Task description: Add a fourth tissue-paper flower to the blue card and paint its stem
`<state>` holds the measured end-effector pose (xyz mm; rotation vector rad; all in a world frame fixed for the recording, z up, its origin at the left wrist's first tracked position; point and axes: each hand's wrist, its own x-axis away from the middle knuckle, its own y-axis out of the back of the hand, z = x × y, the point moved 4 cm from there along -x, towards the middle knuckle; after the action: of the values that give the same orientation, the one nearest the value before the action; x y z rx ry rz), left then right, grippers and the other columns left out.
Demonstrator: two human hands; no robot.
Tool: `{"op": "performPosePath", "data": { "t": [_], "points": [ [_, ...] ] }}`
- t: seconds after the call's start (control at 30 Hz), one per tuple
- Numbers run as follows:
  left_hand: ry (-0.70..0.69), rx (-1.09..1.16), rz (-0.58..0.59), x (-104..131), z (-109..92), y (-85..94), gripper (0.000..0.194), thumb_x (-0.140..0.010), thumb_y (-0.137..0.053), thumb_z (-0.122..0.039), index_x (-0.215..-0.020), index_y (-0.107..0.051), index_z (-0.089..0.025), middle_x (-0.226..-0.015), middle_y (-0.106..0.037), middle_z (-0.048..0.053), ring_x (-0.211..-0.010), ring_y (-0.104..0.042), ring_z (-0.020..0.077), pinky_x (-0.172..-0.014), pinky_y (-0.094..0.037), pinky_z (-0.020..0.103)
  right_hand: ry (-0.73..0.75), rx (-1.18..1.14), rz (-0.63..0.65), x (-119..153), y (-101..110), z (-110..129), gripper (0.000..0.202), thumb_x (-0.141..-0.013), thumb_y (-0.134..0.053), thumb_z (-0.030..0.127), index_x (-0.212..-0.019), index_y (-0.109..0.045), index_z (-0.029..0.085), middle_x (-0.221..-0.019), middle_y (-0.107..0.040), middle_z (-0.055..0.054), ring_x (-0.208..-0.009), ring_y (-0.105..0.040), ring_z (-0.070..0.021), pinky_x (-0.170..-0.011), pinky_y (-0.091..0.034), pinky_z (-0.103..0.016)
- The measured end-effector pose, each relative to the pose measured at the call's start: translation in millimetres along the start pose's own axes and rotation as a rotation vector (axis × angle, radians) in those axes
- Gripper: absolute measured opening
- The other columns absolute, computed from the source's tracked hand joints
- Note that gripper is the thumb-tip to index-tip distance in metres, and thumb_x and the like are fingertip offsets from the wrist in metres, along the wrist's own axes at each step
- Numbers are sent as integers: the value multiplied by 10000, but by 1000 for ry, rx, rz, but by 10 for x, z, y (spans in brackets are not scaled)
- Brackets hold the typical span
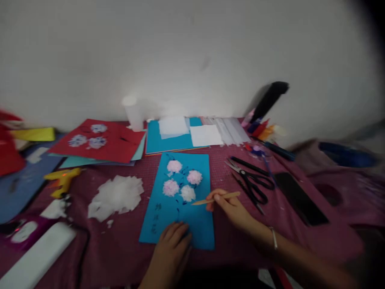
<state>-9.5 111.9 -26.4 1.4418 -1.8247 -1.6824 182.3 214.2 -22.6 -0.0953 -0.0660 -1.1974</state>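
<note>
A blue sheet (196,224) lies in front of me, with pink puffy flowers (171,187), one whiter flower (188,193), dark painted strokes and handwritten characters at its lower left. My left hand (174,241) rests on the sheet's lower edge, fingers laid flat and holding nothing. In my right hand (224,204) is a pale wooden stick (231,195), pinched between thumb and fingers. Its tapered tip points left, just below the whiter flower; whether it touches the sheet I cannot tell.
Left of the sheet are a pile of white tissue squares (117,196), a yellow glue gun (64,180) and a red flower sheet (126,148). Black-handled scissors (252,178) and a dark phone (300,198) lie right. Stacked papers (168,142) sit against the wall behind.
</note>
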Motion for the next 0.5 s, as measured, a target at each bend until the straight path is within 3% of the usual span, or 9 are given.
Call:
{"op": "performPosePath", "data": {
  "t": [0.13, 0.23, 0.3, 0.4, 0.5],
  "points": [
    [70, 44, 29, -42, -25, 69, 160, -890, -506, -161, -923, -656, -204, -1030, -710, 50, -996, -651, 208, -878, -557, 389, -41, -39, 58, -44, -18, -168, 301, -924, -485, 457, -893, -598, 180, -699, -656, -25, -676, -639, -168, -642, -510, -308],
    [101, 44, -56, 36, 62, 227, 163, -898, -491, -145, -908, -647, -194, -980, -712, 48, -964, -654, 178, -885, -543, 343, -44, -28, 78, -51, -13, -233, 285, -934, -477, 433, -899, -603, 179, -712, -665, -34, -672, -635, -164, -646, -514, -309],
    [166, -25, -131, 142, 258, 402, 180, -896, -491, -129, -969, -642, -195, -969, -708, 49, -955, -651, 170, -870, -537, 324, -40, 0, 84, -48, -15, -234, 292, -931, -478, 439, -896, -609, 180, -717, -667, -36, -679, -634, -165, -652, -520, -312],
    [351, -208, -177, 297, 711, 707, 138, -897, -513, -186, -943, -644, -194, -891, -691, 51, -858, -646, 181, -813, -535, 344, -35, 34, 68, -47, -22, -205, 321, -917, -487, 473, -883, -614, 180, -709, -664, -42, -678, -632, -171, -645, -524, -317],
    [513, -320, -119, 337, 1124, 949, 166, -912, -488, -258, -915, -630, -172, -838, -665, 62, -805, -618, 206, -786, -509, 377, -20, 39, 47, -49, -24, -184, 326, -910, -501, 478, -873, -619, 177, -703, -661, -44, -654, -618, -166, -628, -515, -311]
  ]
}}
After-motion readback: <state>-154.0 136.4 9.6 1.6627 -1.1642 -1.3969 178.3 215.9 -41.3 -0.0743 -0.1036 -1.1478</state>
